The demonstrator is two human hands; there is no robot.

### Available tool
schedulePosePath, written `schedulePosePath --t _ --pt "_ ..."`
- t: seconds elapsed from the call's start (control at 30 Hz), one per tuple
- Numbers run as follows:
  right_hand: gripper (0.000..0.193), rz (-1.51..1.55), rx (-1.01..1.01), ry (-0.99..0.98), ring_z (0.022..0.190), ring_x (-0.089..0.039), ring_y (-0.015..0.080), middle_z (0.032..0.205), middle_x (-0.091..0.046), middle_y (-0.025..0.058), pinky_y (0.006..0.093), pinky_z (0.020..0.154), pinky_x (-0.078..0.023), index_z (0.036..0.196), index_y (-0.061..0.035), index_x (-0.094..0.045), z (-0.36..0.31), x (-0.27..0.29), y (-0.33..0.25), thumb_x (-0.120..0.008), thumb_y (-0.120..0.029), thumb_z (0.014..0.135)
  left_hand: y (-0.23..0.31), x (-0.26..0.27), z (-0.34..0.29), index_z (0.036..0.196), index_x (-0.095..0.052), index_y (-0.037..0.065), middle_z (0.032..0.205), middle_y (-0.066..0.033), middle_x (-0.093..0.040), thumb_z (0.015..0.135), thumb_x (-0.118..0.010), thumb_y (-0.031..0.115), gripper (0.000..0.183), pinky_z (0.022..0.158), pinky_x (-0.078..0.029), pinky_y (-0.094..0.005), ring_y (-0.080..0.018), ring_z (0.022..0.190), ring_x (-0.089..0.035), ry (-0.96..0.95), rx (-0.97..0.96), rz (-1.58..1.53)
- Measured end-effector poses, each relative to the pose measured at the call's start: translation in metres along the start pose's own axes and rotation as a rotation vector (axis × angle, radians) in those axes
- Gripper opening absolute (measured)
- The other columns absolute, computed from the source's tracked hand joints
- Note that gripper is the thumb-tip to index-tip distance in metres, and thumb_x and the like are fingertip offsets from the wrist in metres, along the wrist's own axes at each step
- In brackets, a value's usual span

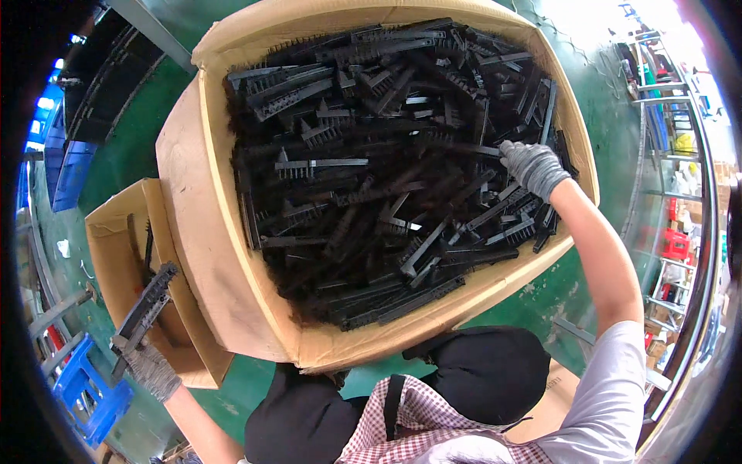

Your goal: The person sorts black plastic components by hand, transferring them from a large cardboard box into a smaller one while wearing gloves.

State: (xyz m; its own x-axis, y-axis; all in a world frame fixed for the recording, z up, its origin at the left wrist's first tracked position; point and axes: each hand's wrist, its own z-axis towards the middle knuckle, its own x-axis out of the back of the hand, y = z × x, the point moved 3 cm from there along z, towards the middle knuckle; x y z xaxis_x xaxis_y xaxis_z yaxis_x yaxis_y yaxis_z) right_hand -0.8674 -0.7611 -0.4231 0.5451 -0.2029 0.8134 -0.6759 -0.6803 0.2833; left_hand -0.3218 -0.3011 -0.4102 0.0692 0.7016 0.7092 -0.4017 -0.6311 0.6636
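A large cardboard box [252, 309] in front of me is heaped with black plastic bars [325, 164], many with comb-like teeth and some with dark fuzzy bristles. My right hand [533, 168], in a grey knit glove, reaches over the right part of the heap. Its fingers are closed on the end of a black plastic bar [478, 149] that lies among the others. At the lower left, my gloved left hand [150, 370] grips a long black plastic bar [147, 303], tilted upward over a small cardboard box [202, 363]. Whether it holds more than one bar is hard to tell.
Another dark piece [148, 243] stands inside the small box. A blue plastic stool [94, 396] is at the lower left on the green floor [139, 131]. Blue crates [68, 166] stand at the far left, and metal shelving [663, 100] with goods lines the right side.
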Motion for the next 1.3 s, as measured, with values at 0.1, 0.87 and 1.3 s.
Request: schedulePosePath --t 0.1,0.87,1.3 --pt "0.017 -0.038 -0.026 0.037 0.067 -0.060 0.0313 0.070 -0.060 0.0146 0.0410 0.058 -0.046 0.090 -0.0068 -0.050 -0.003 0.016 0.019 -0.049 -0.022 0.083 -0.036 0.014 0.011 0.109 -0.044 0.000 0.098 -0.0113 -0.048 0.086 -0.054 0.025 0.036 0.075 -0.041 -0.0305 -0.0188 0.082 -0.047 -0.079 0.304 -0.349" --pt "0.021 1.255 -0.226 0.336 0.053 -0.050 0.0066 0.066 -0.052 0.0001 0.0190 0.046 -0.040 0.104 -0.0059 -0.052 -0.060 0.149 -0.055 -0.049 -0.018 0.088 -0.052 0.010 -0.018 0.101 -0.051 0.001 0.105 -0.0097 -0.049 0.083 -0.059 0.023 0.030 0.075 -0.046 -0.0296 -0.0177 0.094 -0.049 0.056 0.144 -0.170" --pt "0.031 1.803 0.548 -0.167 0.060 -0.055 0.0092 0.080 -0.057 0.0072 0.0232 0.056 -0.047 0.110 0.0016 -0.048 -0.003 0.213 -0.347 -0.048 -0.021 0.088 -0.022 0.023 -0.028 0.098 -0.048 0.000 0.100 -0.0112 -0.049 0.079 -0.064 0.028 0.037 0.082 -0.047 -0.0322 -0.0205 0.096 -0.048 0.315 0.253 -0.755"
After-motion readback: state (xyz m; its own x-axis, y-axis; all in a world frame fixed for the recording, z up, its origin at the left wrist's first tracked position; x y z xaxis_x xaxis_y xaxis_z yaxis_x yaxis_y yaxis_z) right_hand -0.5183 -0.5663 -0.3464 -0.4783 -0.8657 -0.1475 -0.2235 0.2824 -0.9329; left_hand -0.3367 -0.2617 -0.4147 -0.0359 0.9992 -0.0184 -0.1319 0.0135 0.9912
